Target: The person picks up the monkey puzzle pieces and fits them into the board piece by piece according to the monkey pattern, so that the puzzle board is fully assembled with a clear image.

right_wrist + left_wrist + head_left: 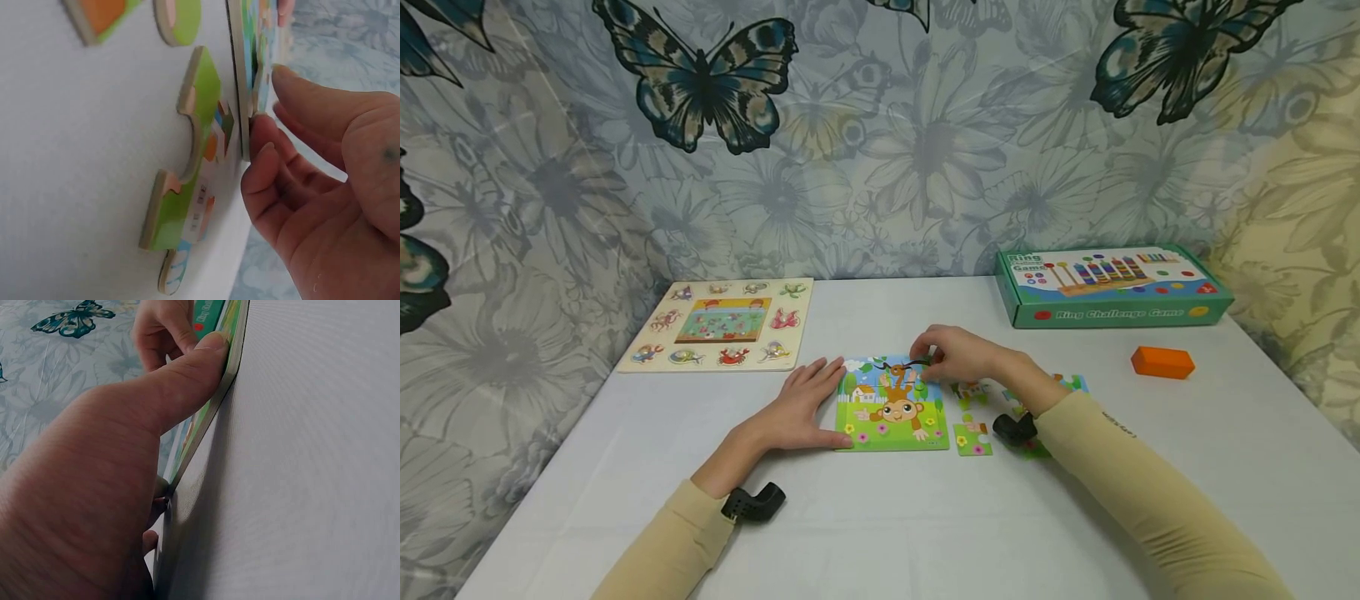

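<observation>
A square monkey puzzle board lies on the table in the head view. My left hand is spread along its left side, thumb on the lower left corner; the left wrist view shows this thumb against the board's edge. At the upper right corner, my right hand bends its fingers. In the right wrist view, that hand pinches a puzzle piece slightly raised over the board, partly hidden by the fingertips. Loose pieces lie to the right, one beside the board, others partly under the right forearm.
A sea-animal board lies at the back left. The green Ring Challenge Game box stands at the back right, with an orange block in front of it. A patterned butterfly cloth hangs behind the white table.
</observation>
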### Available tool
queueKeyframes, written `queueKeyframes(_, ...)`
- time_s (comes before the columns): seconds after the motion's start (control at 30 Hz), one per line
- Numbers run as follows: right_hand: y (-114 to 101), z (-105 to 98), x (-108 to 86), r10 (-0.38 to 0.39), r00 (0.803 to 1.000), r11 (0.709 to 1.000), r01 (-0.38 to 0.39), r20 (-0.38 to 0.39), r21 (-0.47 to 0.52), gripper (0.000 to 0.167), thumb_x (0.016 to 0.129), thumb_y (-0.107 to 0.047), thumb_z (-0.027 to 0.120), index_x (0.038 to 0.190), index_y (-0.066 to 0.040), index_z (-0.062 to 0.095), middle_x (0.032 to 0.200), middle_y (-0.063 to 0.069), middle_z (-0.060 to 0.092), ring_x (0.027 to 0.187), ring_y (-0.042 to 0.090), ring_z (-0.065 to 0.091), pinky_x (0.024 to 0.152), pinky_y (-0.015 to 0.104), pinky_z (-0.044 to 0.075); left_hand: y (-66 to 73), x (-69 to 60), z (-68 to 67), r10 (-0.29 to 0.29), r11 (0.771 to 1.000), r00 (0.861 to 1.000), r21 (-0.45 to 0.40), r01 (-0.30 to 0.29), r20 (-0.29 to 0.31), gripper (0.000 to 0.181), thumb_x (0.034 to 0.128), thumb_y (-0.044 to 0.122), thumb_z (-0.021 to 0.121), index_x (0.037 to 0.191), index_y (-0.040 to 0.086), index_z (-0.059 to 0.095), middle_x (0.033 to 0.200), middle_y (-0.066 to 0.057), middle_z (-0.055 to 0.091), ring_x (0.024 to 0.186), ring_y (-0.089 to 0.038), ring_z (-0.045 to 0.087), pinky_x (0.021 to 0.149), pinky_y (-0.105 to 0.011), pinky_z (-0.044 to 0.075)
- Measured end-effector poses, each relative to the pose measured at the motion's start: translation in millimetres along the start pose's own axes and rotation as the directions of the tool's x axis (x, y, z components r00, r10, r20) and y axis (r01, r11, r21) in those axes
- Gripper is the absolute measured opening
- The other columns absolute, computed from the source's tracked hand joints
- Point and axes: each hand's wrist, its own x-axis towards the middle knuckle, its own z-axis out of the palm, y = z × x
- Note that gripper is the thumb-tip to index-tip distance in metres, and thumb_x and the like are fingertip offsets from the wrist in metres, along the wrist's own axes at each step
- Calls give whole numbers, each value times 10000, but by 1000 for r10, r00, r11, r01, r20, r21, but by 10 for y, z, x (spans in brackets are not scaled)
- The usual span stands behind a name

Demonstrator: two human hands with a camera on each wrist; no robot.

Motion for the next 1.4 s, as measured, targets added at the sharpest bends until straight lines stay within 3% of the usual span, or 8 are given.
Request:
queueKeyframes(0.37, -25, 33, 8, -39, 999, 998, 40, 24, -57, 297, 928, -74, 741, 1217, -25, 691, 1169, 69, 583, 917, 163, 592, 853, 319, 512, -23, 3, 15, 3, 1000, 1000, 6, -3, -2, 1120, 792, 584, 769, 1583, -20, 255, 1662, -135, 189, 1519, -374, 94, 1179, -590, 38)
queueKeyframes(0.8, -61, 15, -7, -62, 998, 992, 64, 21, -108, 217, 912, -73, 760, 1125, -58, 718, 1168, 69, 561, 932, 183, 594, 850, 331, 515, 4, 3, -5, -12, 1000, 1000, 4, 12, -3, 1111, 788, 588, 771, 1583, -7, 272, 1662, -118, 199, 1521, -359, 96, 1180, -599, 51)
queueKeyframes(1.4, -94, 20, -30, -43, 998, 989, 47, 38, -140, 205, 912, -81, 759, 1113, -65, 725, 1142, 54, 581, 935, 203, 577, 828, 332, 506, 22, 2, -14, -19, 1000, 1000, -7, 19, 13, 1110, 792, 577, 774, 1587, -3, 262, 1665, -119, 188, 1524, -357, 81, 1181, -597, 40)
